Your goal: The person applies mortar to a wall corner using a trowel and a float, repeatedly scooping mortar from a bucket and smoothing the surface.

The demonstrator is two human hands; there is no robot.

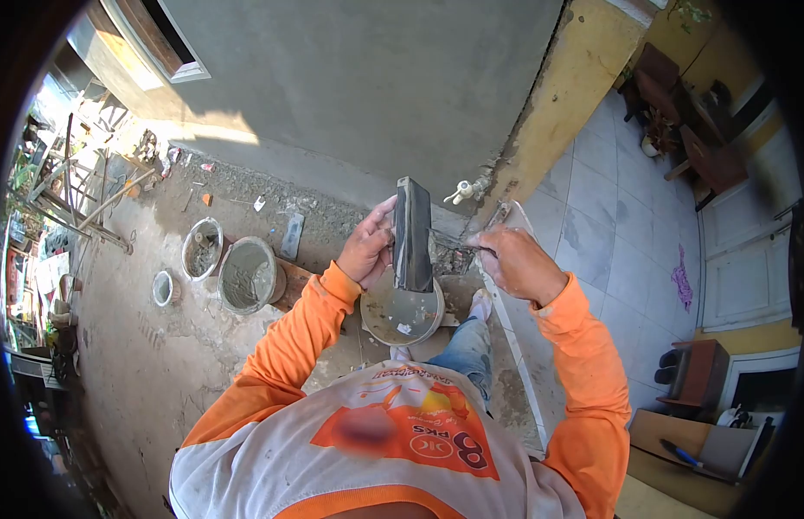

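My left hand [367, 244] is closed around a long, dark plastering float [412, 232], held upright in front of me with wet-looking grey smears on it. To its right, my right hand [520, 262] is closed on the handle of a small trowel [451, 240], whose blade reaches toward the float's edge. Below both hands stands a round basin [438, 318] with grey liquid in it, partly covered by the float. A white tap [462, 192] sticks out just beyond the float, near the corner of the grey plastered wall [350, 78].
Left of the basin are a large mortar bucket [279, 290], another bucket [192, 270] and a small pot [164, 298]. A grey-blue slab [292, 236] lies near the wall base. Pale floor tiles [583, 242] begin on the right, with chairs [713, 160] farther back.
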